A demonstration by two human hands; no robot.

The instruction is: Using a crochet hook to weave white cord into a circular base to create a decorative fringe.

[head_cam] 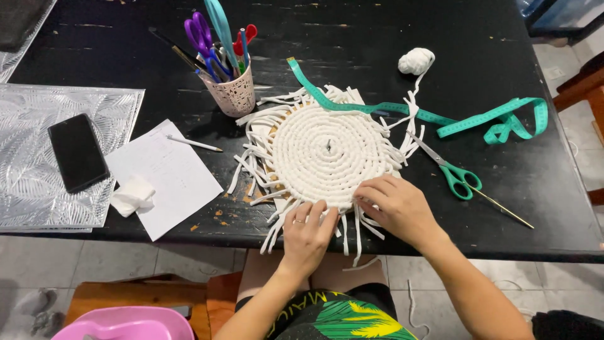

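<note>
A round white mat (326, 151) of coiled woven cord lies on the black table (377, 31), with loose cord strands fringing its rim. My left hand (306, 234) rests on the mat's near edge, fingers curled on the strands there. My right hand (394, 206) lies just to the right, fingertips pressing the mat's near-right rim. A white cord runs from the mat's far right side up to a small ball of cord (416, 61).
A green measuring tape (440, 116) trails across the mat's far edge to the right. Green-handled scissors (453, 171) and a thin needle (502, 207) lie right of the mat. A cup of pens and scissors (231, 88), paper (167, 176), pen (194, 143), phone (77, 152) and tissue (132, 196) sit left.
</note>
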